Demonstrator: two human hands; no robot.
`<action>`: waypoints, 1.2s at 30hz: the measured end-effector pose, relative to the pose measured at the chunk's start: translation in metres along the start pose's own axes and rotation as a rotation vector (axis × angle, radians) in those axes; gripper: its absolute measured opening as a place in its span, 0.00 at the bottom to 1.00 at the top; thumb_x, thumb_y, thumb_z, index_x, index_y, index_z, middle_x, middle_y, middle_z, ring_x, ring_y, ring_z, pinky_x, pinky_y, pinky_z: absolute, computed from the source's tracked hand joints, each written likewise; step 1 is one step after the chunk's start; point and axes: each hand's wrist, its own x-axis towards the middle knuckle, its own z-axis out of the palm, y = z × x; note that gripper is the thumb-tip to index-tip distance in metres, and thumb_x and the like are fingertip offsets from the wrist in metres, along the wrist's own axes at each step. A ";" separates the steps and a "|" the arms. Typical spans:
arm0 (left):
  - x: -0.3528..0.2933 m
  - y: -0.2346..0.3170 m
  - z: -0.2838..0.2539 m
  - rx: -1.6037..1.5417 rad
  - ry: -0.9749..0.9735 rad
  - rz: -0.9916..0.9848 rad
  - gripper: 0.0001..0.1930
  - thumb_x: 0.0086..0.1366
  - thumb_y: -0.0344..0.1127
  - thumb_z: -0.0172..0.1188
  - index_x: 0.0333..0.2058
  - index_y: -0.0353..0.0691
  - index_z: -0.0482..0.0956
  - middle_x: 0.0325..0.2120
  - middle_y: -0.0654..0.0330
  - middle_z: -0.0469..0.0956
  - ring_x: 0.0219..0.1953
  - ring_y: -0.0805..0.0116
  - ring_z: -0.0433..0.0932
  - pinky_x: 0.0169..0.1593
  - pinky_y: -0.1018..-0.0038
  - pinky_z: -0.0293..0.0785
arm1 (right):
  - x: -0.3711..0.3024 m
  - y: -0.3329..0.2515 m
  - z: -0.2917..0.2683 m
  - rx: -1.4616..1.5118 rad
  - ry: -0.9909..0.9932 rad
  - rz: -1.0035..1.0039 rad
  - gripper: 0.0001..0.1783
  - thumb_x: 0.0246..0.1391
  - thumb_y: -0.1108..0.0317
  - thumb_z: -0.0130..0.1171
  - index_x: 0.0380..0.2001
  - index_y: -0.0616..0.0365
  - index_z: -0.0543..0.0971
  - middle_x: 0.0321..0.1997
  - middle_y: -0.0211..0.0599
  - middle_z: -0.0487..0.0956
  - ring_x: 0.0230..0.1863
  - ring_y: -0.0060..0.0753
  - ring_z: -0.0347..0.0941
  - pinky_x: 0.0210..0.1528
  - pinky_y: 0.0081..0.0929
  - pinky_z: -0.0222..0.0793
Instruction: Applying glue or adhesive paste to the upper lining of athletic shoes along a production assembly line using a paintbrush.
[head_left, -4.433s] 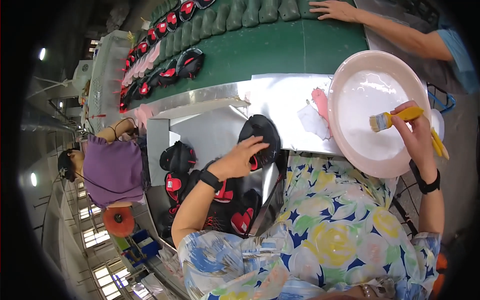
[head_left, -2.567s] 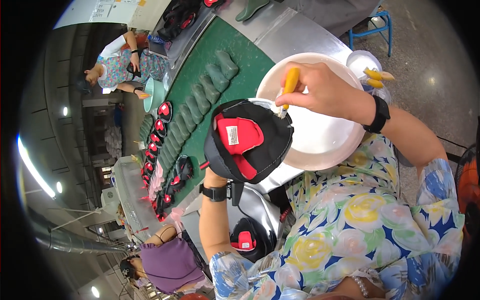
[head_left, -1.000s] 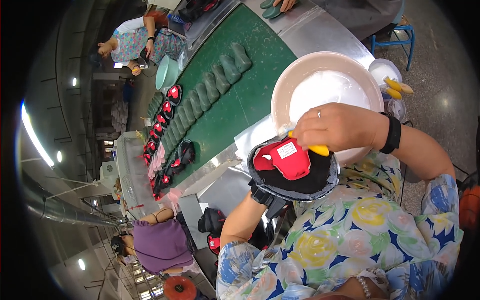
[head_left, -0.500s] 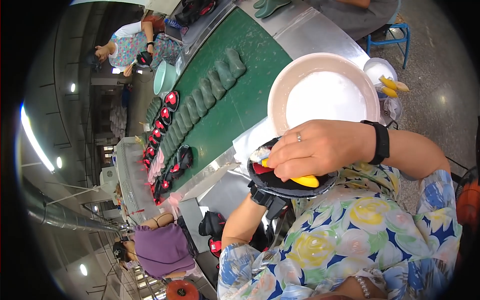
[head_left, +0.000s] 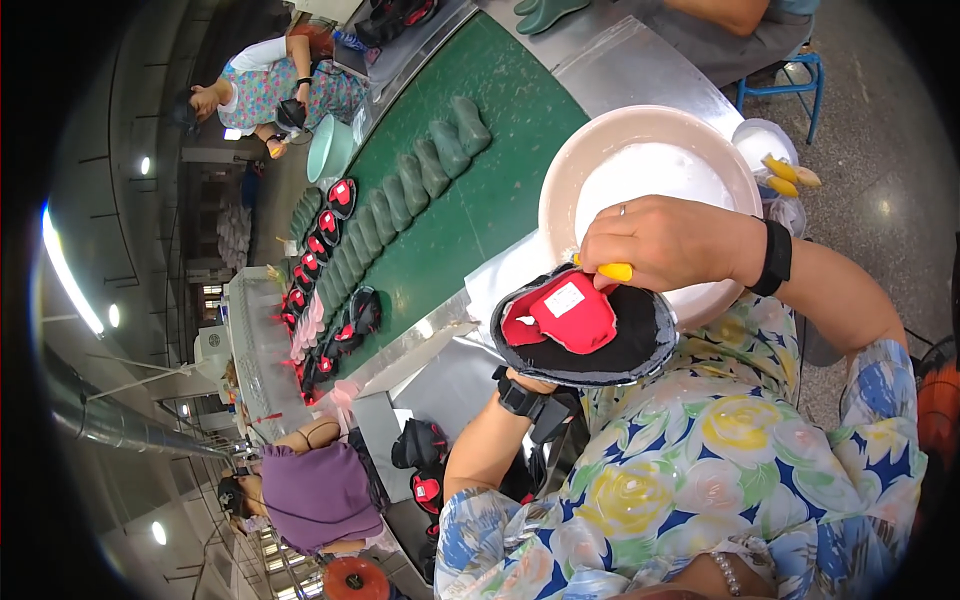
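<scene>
Now the red tongue [head_left: 590,325] of the black shoe top [head_left: 640,345] and its white label [head_left: 565,300] are no longer covered by the right hand [head_left: 665,240]. That hand is moved back to the far edge of the shoe top, and the yellow brush [head_left: 615,271] is no longer poked deep inside. The shoe top is kept in nearly the same place as before.

Just past it, a big pale pink bowl [head_left: 562,195] is partly filled with white stuff [head_left: 660,175], and some of the bowl is blocked from sight by the right hand. A small tub [head_left: 752,132] with more yellow brushes [head_left: 782,170] is placed beside the bowl, near the metal counter [head_left: 650,75]. On the green belt [head_left: 530,100], green foot shapes [head_left: 430,170] are lined up, with red and black shoe tops [head_left: 341,198] set beside them. More shoes [head_left: 420,445] are piled in a grey tray [head_left: 383,425], near a person in purple [head_left: 320,495].

The brush is pinched by the right hand, but its hairy tip is mostly hidden. The shoe top is held up from below by the left hand [head_left: 532,382]. That hand is mostly hidden too, so how its fingers are bent cannot be told. The two hands are kept apart by the shoe top.
</scene>
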 end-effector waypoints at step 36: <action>0.022 -0.005 0.022 0.168 -0.062 -0.031 0.20 0.76 0.39 0.49 0.61 0.40 0.67 0.57 0.53 0.74 0.57 0.64 0.76 0.60 0.66 0.76 | 0.017 0.009 0.018 0.081 0.271 -0.238 0.12 0.50 0.70 0.66 0.38 0.56 0.77 0.41 0.35 0.81 0.43 0.40 0.80 0.44 0.32 0.76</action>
